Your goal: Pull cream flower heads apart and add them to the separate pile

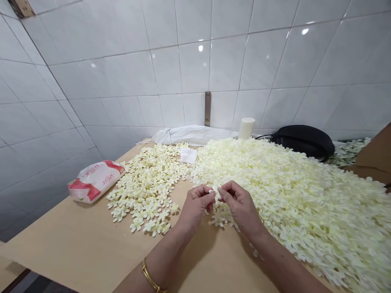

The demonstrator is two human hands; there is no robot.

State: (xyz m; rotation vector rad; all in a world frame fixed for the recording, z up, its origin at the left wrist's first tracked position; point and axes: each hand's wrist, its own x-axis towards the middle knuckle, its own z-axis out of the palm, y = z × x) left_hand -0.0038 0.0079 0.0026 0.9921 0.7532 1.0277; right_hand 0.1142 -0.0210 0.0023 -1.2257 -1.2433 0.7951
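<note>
My left hand (195,205) and my right hand (240,205) meet above the table's middle, both pinched on one small cream fabric flower (215,190) held between their fingertips. Just below and to the right spreads a big heap of cream fabric flowers (305,195). A thinner, flatter spread of single flowers (149,183) lies to the left of my left hand. A gold bangle (149,278) circles my left wrist.
A tan table (76,244) stands in a white-tiled corner. A red and white tissue pack (94,179) lies at the left. At the back rest a white plastic bag (192,134), a white cylinder (246,127), a black pouch (305,140) and brown cardboard (375,154).
</note>
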